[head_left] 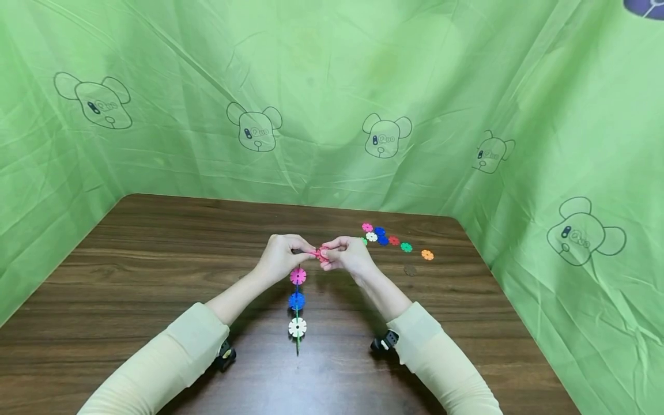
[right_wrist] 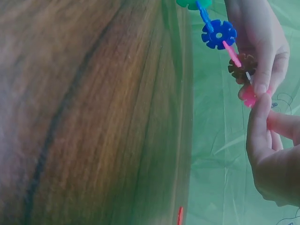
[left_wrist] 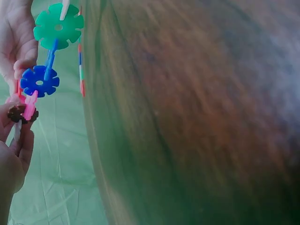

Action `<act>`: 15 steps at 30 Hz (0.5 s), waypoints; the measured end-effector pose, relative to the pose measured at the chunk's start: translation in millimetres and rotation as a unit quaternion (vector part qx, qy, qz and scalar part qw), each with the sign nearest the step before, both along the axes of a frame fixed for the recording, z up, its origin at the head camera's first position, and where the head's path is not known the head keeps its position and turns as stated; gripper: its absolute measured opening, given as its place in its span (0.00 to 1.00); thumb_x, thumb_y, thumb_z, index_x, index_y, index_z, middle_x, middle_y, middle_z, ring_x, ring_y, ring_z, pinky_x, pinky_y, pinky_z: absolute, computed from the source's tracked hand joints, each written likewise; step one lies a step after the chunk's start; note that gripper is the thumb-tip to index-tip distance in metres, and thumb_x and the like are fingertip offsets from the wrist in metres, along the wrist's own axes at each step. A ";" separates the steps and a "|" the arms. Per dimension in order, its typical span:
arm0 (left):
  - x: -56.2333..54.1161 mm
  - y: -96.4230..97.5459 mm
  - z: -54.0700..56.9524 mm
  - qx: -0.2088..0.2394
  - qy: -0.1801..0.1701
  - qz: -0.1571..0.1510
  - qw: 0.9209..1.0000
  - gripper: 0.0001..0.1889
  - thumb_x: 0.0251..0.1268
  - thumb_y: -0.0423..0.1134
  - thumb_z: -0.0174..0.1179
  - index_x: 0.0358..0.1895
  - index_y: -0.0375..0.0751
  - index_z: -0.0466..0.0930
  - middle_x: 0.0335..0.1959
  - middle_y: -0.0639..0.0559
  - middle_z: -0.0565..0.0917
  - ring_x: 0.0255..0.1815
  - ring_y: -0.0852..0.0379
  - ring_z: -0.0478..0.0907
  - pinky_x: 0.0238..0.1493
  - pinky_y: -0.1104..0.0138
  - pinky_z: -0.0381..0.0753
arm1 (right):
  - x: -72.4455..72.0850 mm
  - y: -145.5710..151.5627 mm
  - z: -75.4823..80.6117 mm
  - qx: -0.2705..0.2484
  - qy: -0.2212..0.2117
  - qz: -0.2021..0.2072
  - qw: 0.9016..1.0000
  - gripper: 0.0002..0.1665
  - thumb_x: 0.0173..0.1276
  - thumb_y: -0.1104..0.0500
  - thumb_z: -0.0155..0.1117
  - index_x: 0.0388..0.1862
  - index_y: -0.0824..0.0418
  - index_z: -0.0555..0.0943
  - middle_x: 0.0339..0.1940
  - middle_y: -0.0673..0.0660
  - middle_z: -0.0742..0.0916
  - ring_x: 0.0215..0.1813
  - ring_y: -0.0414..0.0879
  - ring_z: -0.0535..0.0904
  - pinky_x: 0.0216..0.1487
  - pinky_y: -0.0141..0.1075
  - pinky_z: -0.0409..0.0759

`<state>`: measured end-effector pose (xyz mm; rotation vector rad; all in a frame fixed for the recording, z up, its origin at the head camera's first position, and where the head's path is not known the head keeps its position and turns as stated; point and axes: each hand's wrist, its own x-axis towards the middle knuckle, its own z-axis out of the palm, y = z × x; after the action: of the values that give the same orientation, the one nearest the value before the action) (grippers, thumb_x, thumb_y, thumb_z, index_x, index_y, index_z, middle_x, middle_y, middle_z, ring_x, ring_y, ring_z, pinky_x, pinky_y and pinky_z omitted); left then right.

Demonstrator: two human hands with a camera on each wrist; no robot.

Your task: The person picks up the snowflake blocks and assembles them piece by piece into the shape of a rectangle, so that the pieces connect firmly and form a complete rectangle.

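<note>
Near the far middle of the table, both hands meet at a pinkish-red notched plastic disc (head_left: pixel 323 254). My left hand (head_left: pixel 280 255) pinches the far end of a chain of interlocking discs between thumb and fingers. My right hand (head_left: pixel 351 257) pinches the pinkish-red disc from the other side. From the left hand the chain runs toward me, with a pink disc (head_left: pixel 298 276), a blue disc (head_left: pixel 297 301) and a white disc (head_left: pixel 297 327) face up and others edge-on between them. Beside the left fingers in its wrist view are a brown disc (left_wrist: pixel 18 114) and a blue disc (left_wrist: pixel 40 81). Fingers partly hide the joint.
Loose discs lie at the far right of the wooden table (head_left: pixel 129 259), including an orange disc (head_left: pixel 427 255), a green disc (head_left: pixel 406 247), a red disc (head_left: pixel 394 240) and a dark brown disc (head_left: pixel 410 270). A green curtain (head_left: pixel 321 69) encloses the table's back and sides.
</note>
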<state>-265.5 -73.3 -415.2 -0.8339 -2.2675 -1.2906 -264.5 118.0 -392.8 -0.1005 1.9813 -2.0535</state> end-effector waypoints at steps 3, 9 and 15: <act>1.6 1.3 -1.9 0.010 0.003 -0.009 1.000 0.02 0.48 0.34 0.72 0.27 0.43 0.88 0.27 0.54 0.87 0.30 0.61 0.84 0.32 0.72 0.81 | 1.7 -0.1 -0.4 -0.001 0.002 -0.002 1.000 0.15 0.61 0.74 0.61 0.46 0.80 0.75 0.28 0.60 0.86 0.23 0.45 0.84 0.31 0.37 0.84; 4.8 5.2 -3.9 0.031 -0.005 -0.017 0.999 0.02 0.49 0.33 0.71 0.27 0.41 0.88 0.27 0.53 0.87 0.29 0.61 0.84 0.33 0.73 0.81 | 3.1 2.6 -0.1 -0.010 -0.026 -0.009 1.000 0.18 0.62 0.74 0.60 0.50 0.82 0.73 0.29 0.59 0.86 0.23 0.45 0.83 0.31 0.35 0.83; 4.6 6.7 -3.4 0.040 -0.006 -0.015 0.999 0.02 0.49 0.34 0.71 0.27 0.42 0.88 0.26 0.53 0.87 0.29 0.62 0.84 0.33 0.73 0.81 | 2.6 2.2 0.5 -0.024 -0.048 -0.019 0.998 0.18 0.62 0.74 0.60 0.50 0.81 0.73 0.27 0.59 0.86 0.22 0.45 0.83 0.30 0.34 0.83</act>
<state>-260.9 -66.6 -418.6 -0.8366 -2.2050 -1.3928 -261.9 120.2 -392.3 0.0261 1.8913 -2.0900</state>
